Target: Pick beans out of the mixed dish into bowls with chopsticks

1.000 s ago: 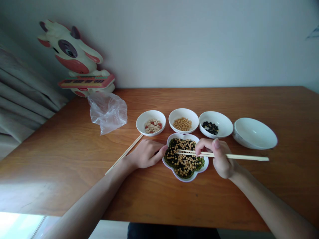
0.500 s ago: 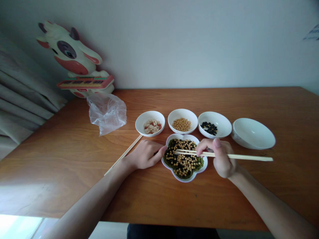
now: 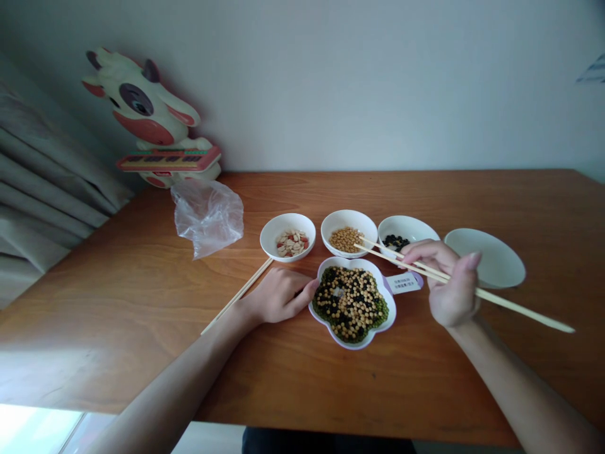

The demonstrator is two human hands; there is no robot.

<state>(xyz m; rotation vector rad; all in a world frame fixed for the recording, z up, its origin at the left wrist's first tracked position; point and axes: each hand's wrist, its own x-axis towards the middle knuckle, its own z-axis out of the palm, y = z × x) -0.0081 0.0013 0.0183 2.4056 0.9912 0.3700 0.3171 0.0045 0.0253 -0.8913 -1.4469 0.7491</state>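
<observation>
My right hand (image 3: pixel 452 284) grips a pair of wooden chopsticks (image 3: pixel 454 277), whose tips reach over the rim of a white bowl of yellow soybeans (image 3: pixel 341 228). My left hand (image 3: pixel 278 295) rests on the wooden table (image 3: pixel 142 309), its fingertips against a white flower-shaped dish (image 3: pixel 350 331) heaped with soybeans, black beans and green mung beans. A single wooden chopstick (image 3: pixel 236 296) lies beside my left hand. I cannot tell whether anything sits between the chopstick tips. A printed label (image 3: pixel 404 283) sticks out from the dish's right side.
Behind the dish stand a white bowl of peanuts and red-skinned seeds (image 3: pixel 287 236) and a white bowl of black beans (image 3: pixel 407 230). A shallow white bowl (image 3: pixel 484 257) sits at the right. Further left are a plastic bag (image 3: pixel 208 217), a toy cow (image 3: pixel 144 107) and a grey curtain (image 3: pixel 40 214).
My right hand has moved up and right, off the mixed beans, taking the chopsticks toward the soybean bowl. The dish's label now shows. My left hand has stayed in place.
</observation>
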